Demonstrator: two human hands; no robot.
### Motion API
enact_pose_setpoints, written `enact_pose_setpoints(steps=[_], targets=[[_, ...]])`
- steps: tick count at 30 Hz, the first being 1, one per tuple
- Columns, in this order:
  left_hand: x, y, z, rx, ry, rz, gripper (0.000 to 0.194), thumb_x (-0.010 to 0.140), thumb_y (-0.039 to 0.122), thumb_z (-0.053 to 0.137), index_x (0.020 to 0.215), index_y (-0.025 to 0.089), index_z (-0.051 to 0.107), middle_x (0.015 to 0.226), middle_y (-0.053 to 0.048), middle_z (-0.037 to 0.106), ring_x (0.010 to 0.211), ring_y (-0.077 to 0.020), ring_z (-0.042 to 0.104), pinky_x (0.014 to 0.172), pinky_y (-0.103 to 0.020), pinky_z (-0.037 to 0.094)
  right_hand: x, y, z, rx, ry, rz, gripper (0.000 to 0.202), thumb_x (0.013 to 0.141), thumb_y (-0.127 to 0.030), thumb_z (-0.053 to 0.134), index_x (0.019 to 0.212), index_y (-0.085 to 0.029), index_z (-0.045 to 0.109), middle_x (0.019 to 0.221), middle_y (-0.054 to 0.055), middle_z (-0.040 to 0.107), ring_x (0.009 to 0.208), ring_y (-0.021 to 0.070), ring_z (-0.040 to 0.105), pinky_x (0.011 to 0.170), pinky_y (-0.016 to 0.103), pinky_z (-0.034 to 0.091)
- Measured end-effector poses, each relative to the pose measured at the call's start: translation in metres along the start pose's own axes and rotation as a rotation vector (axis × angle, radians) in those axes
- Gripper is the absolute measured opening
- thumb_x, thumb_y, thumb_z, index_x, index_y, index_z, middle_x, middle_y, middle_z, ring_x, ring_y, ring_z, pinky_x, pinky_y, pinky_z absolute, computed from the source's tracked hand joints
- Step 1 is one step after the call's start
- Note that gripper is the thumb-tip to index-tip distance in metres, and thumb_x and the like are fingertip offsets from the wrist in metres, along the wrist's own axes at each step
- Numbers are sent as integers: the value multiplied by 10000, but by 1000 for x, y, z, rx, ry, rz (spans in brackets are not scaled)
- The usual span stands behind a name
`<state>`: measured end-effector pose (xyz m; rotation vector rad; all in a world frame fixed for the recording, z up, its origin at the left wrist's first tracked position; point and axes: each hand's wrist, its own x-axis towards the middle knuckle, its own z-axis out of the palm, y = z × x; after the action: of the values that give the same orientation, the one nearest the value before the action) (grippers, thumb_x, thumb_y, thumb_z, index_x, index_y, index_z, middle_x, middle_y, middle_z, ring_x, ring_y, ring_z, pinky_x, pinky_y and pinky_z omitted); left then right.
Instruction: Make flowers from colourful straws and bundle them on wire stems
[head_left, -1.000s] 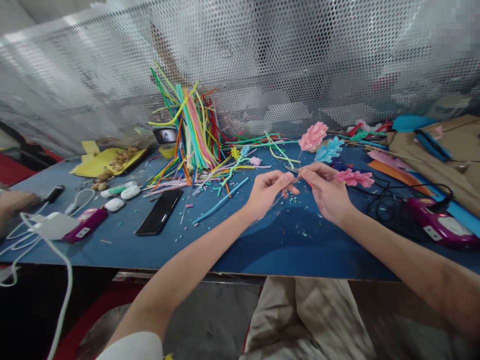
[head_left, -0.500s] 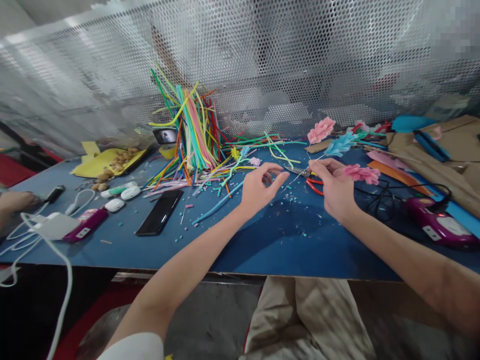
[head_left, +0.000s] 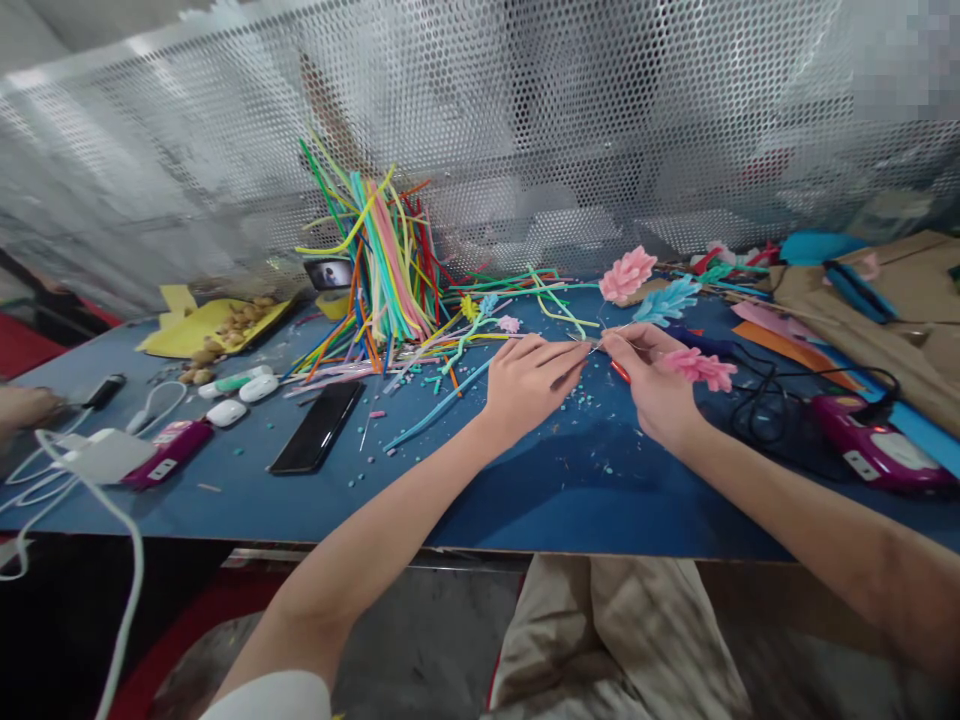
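Right hand (head_left: 660,385) pinches three feathery sprigs (head_left: 666,301)

Two are pink, the middle one sky-blue, all ruffled like leaves, fanning out above the blue table (head_left: 495,510). The left hand (head_left: 534,375) curls just beside the right fingertips; its grip is unclear.

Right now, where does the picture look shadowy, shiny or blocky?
Head view: soft shadow on the blue tabletop, below the bare left hand; head view: bright streaks on the grey perforated metal screen; head view: blocky squares blurring the top right corner.
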<state>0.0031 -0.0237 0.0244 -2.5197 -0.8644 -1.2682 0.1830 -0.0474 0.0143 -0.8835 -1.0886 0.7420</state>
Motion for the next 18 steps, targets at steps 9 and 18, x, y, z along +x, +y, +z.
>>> enact_pose_setpoints(steps=[9,18], targets=[[7,12,-4,-1005,-253,-468,283,934,437,650,1034,179,706,873,-48,762,752,-137,667,705,-279,491,1,-10,-4,109,-152,26,201,809,-426,792,817,-264,674,927,6,701,906,178,656,903,380,540],[3,12,-2,-590,-201,-296,345,898,483,687,1118,218,662,878,-21,776,656,-121,619,675,-276,450,2,-5,-2,79,-67,-10,176,817,-398,790,792,-257,689,872,2,709,855,174,654,889,386,524]])
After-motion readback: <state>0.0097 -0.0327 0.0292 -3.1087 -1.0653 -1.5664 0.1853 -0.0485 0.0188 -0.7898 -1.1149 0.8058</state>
